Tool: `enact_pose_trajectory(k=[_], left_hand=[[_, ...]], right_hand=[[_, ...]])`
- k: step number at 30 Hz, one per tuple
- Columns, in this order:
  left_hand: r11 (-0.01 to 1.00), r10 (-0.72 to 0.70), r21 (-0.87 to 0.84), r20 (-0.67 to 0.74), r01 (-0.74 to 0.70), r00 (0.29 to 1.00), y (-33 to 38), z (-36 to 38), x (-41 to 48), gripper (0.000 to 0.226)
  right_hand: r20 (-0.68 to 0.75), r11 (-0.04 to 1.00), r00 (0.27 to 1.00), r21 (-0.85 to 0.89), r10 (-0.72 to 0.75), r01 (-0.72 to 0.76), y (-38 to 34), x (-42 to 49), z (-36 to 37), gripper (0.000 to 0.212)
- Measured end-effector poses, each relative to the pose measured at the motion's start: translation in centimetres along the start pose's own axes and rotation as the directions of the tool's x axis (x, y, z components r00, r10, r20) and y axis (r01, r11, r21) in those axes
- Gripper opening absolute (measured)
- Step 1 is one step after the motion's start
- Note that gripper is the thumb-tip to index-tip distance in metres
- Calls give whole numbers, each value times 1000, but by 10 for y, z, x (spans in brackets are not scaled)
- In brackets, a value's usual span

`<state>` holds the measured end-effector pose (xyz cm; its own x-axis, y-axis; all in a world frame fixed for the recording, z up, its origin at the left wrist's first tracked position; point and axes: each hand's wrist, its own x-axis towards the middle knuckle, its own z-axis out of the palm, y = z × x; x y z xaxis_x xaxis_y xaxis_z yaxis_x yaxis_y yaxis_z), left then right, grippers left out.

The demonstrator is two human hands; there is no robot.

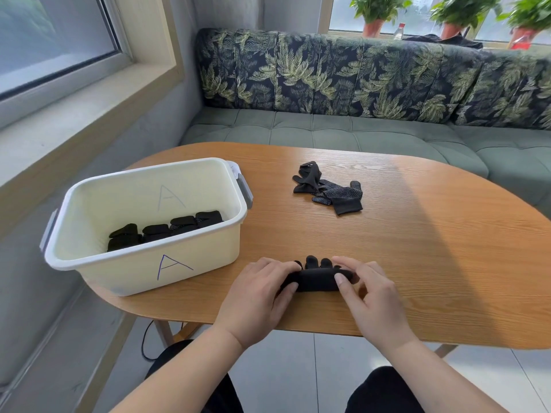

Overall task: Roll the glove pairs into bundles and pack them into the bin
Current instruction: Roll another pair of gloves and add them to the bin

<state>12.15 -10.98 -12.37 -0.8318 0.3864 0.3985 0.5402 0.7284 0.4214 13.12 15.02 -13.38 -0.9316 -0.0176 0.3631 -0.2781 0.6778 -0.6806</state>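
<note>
hands: left hand [258, 290] and right hand [365, 289] both grip a half-rolled black glove pair [317, 277]
bin [179, 245]: left of it, holding rolled bundles [162, 231]

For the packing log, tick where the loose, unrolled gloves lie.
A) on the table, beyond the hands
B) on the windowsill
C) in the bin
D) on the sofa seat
A: the loose gloves lie on the table beyond the left hand and right hand, which grip a half-rolled pair; the bin holds only rolled bundles.
</note>
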Motion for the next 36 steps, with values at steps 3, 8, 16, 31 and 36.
enact_pose_trajectory(k=[3,8,16,31,36], left_hand=[[999,-30,27,38,29,999,-1,2,1,30],[992,-93,93,68,86,993,-1,4,4,39],[985,-108,144,74,96,991,-3,8,4,56],[908,198,325,221,-263,955,-2,13,-1,68],[913,164,327,253,-244,954,-3,16,1,73]], right_hand=[[-1,999,1000,-45,-18,18,-1,2,2,33],[-49,998,999,-63,-24,21,-3,2,2,30],[-70,993,997,-117,-20,12,-3,-1,4,28],[-162,981,982,-183,-101,70,4,-3,9,27],[-45,927,969,-305,-243,218,1,-7,15,38]])
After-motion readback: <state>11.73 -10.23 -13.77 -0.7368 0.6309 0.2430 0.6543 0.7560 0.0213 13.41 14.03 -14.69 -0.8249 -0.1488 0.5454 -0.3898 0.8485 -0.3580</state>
